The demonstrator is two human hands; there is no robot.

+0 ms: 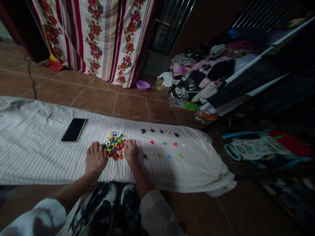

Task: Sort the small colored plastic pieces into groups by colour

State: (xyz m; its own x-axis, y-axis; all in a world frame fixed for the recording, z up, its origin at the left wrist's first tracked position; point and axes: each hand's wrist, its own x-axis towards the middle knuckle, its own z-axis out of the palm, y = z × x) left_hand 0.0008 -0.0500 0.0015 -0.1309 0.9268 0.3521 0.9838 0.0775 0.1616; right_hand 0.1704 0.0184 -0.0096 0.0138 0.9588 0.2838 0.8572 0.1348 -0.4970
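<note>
A pile of small multicoloured pieces (115,146) lies on a striped cloth (44,157). My left hand (96,158) rests flat at the pile's left edge, fingers extended. At its right edge is my right hand (131,151), with fingers curled and pressed together; whatever they hold is too small to name. Farther right, small pieces sit in little groups by colour, in rows, among them a red group (152,142), an orange group (175,144), a blue group (169,156) and a lime green group (181,156).
A dark-screened phone (74,130) lies on the cloth, left of the pile. Beyond the cloth are a purple bowl (143,85), a floral curtain (103,39) and a heap of clothes (197,72). A colourful plastic toy (261,147) is at the right.
</note>
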